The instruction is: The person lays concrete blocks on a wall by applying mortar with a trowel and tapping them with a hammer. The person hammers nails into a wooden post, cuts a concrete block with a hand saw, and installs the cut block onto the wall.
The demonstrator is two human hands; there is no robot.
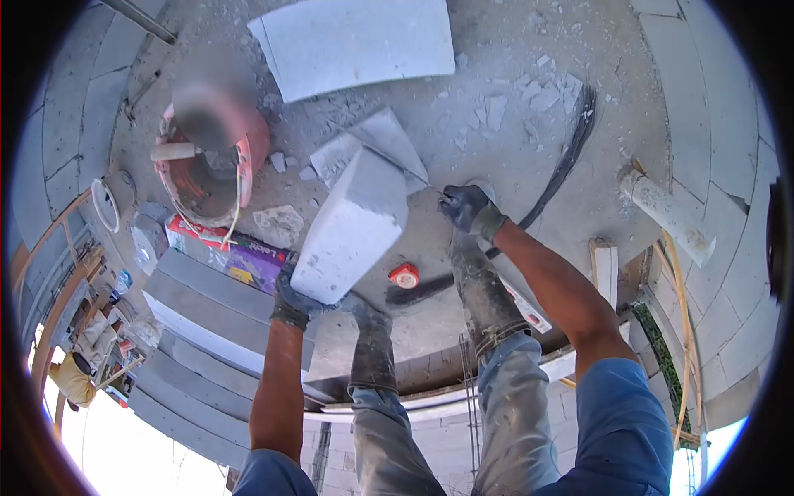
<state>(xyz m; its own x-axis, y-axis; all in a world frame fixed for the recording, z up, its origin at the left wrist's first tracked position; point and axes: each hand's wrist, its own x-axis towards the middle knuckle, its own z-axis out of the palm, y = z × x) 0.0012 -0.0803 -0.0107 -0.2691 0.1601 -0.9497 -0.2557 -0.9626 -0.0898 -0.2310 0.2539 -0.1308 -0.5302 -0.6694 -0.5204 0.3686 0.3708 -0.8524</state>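
Observation:
My left hand (296, 291), in a dark glove, holds the lower left end of a white block (356, 223), which stands tilted between my arms. My right hand (467, 208), also gloved, is closed to the right of the block. A thin tool or blade (376, 149) shows at the block's upper end and runs toward my right hand; whether the fingers hold its end is hard to make out. Behind the block lies a broken white slab (387, 136). A red and white round object (404, 276) sits on the floor just right of the block.
A pink bucket (255, 140) stands at the upper left, beside a purple and red bag (256, 263). Stacked grey blocks (198, 285) are at the left. A large white slab (356, 41) lies ahead, with rubble (542, 95) to its right. A white tube (670, 217) leans at the right.

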